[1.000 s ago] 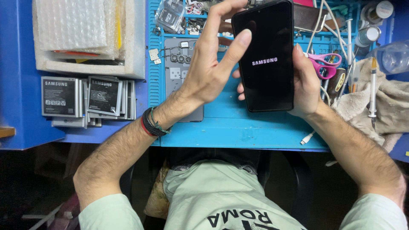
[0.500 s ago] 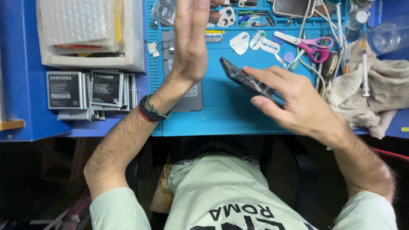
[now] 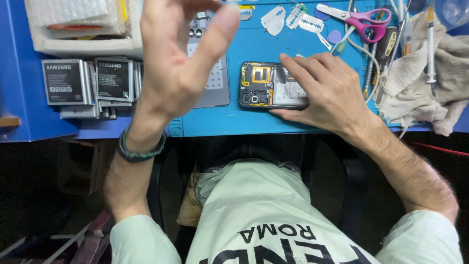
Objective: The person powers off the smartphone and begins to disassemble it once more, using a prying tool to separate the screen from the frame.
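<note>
A smartphone [image 3: 266,84] with its back cover off lies face down on the blue work mat [image 3: 254,49], its circuit board, camera and battery exposed. My right hand [image 3: 327,93] rests flat on the phone's right half and presses it to the mat. My left hand [image 3: 178,54] is raised above the mat to the phone's left, with fingers apart and nothing in it. A dark bracelet [image 3: 139,149] sits on my left wrist.
Several phone batteries [image 3: 88,83] lie at the left beside a white foam box [image 3: 83,29] of bubble wrap. A grey phone cover [image 3: 212,78] lies under my left hand. Pink-handled scissors [image 3: 359,17], razor blades [image 3: 293,17], cables, tools and a crumpled cloth [image 3: 425,83] fill the right.
The phone went from being held upright with its screen showing, to tilted, to lying face down on the mat under my right hand. My left hand let go and lifted.
</note>
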